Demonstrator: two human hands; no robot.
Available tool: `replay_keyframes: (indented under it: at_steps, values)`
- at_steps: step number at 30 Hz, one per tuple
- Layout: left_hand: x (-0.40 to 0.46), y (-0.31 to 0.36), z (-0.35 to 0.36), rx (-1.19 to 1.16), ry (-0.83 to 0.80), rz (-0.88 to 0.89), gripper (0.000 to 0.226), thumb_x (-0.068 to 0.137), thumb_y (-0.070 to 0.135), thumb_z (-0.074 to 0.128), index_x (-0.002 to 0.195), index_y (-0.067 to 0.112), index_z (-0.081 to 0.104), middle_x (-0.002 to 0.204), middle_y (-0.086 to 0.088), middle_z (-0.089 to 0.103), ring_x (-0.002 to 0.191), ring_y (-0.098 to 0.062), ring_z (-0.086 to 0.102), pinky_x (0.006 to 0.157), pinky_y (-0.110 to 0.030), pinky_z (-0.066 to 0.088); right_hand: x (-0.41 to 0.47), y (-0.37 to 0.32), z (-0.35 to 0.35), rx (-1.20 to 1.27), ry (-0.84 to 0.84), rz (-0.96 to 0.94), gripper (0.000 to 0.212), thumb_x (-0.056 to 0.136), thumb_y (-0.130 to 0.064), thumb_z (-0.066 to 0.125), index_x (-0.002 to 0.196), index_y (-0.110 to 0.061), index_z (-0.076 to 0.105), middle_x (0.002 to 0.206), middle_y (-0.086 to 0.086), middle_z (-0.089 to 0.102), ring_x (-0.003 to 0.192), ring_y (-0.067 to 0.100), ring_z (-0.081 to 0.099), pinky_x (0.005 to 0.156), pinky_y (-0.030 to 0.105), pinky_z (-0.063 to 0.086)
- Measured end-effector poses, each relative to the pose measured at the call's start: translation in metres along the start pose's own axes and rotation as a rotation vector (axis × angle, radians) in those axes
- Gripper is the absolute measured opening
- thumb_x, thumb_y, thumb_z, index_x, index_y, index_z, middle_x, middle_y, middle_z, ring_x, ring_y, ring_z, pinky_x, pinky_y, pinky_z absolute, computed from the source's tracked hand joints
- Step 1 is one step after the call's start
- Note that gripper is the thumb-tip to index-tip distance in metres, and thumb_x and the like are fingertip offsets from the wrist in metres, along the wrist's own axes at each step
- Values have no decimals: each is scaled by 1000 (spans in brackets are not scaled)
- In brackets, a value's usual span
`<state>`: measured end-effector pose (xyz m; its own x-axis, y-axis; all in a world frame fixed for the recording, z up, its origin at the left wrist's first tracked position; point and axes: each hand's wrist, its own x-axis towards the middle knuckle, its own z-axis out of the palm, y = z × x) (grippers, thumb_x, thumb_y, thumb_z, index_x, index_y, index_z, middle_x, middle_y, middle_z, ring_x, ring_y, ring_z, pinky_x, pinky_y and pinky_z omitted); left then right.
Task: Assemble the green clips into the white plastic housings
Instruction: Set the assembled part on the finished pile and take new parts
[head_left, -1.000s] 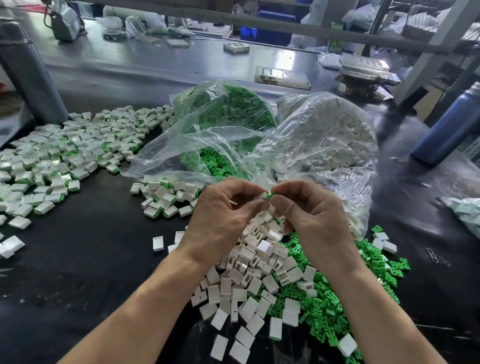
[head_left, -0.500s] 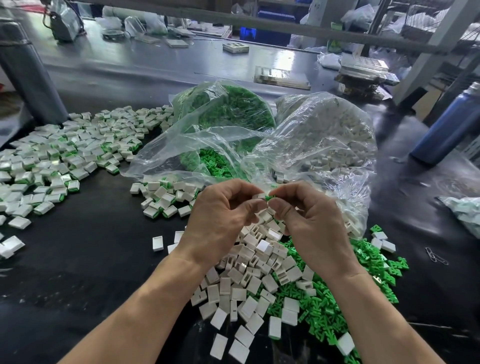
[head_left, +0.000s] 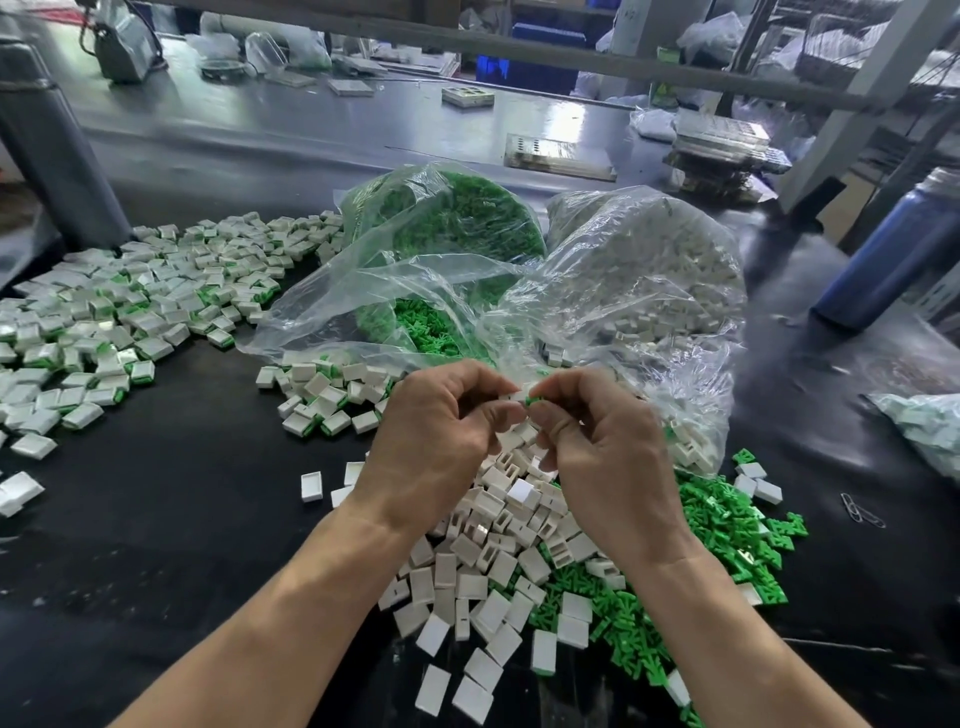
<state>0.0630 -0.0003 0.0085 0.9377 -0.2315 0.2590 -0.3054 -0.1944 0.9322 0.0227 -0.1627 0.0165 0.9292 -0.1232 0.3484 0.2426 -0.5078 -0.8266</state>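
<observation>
My left hand (head_left: 441, 426) and my right hand (head_left: 608, 452) meet fingertip to fingertip above the black table. Between them my left hand pinches a white housing (head_left: 521, 396), and my right hand pinches a green clip (head_left: 533, 400) at the housing's end. Below the hands lies a heap of loose white housings (head_left: 493, 566), with a heap of loose green clips (head_left: 722, 530) spreading to its right.
A clear bag of green clips (head_left: 457, 218) and a clear bag of white housings (head_left: 649, 270) lie behind my hands. Assembled white-and-green pieces (head_left: 135, 306) cover the table's left. A smaller group (head_left: 327, 395) sits left of my hands. A blue bottle (head_left: 893, 249) stands at the right.
The hands have stayed together at the same spot. The fingers have shifted slightly around the housing and clip.
</observation>
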Motion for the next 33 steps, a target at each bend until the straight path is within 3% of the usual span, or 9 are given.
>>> replay_keyframes:
  at_steps: [3,5,10,13,16,20,23,28,33]
  values:
    - [0,-1,-2,56,-11,22,19,90,11,79,89,29,74,74,14,73,59,-8,68,57,-25,59,-1,-2,-1,-49,-19,-23,19,95,-2,69,94,-21,69,80,-9,67,72,9,65,63,25,56]
    - [0,-1,-2,50,-10,16,19,89,10,79,89,29,74,73,13,73,59,-9,68,57,-29,61,-2,-2,0,7,-14,15,17,95,-1,70,93,-18,71,78,-5,69,71,13,67,63,33,60]
    - [2,2,-3,-102,-2,-6,13,90,7,78,91,19,76,74,4,75,60,-13,68,57,-24,58,1,-4,1,372,42,149,15,92,7,70,93,-7,76,77,12,75,63,27,70,59,29,61]
    - [3,5,-2,-183,-8,-24,8,92,8,76,94,16,75,76,2,75,62,-14,67,60,-23,56,4,-6,0,532,33,199,14,96,5,65,100,-3,77,81,20,74,63,25,67,58,31,61]
    - [2,6,0,-141,-8,-5,8,92,14,78,93,22,74,80,6,74,68,-9,66,63,-22,55,3,-4,-2,538,9,220,20,105,-12,57,106,-5,76,83,18,74,62,23,64,50,31,57]
    - [1,9,3,-61,-30,42,12,88,19,81,92,28,76,97,10,68,84,-7,65,73,-22,55,2,-1,-3,547,-74,310,56,108,-49,45,84,-8,76,72,13,69,52,20,55,40,29,42]
    - [-1,12,9,-65,-92,48,11,87,21,82,93,29,77,112,19,63,105,-6,65,91,-26,53,2,0,4,561,-114,383,62,106,-61,41,73,-21,75,61,9,62,48,20,49,40,30,36]
    - [-4,18,18,-105,-118,37,12,87,15,82,96,21,76,116,15,65,103,-7,67,96,-40,55,2,-3,10,573,-28,454,54,98,-59,46,65,-28,75,52,1,53,43,17,45,38,25,32]
    - [-7,22,25,-105,-101,42,11,88,11,81,96,15,75,115,9,68,99,-11,69,93,-42,57,-1,-11,15,680,48,429,59,110,-39,41,64,-31,77,46,-5,48,37,11,40,34,20,30]
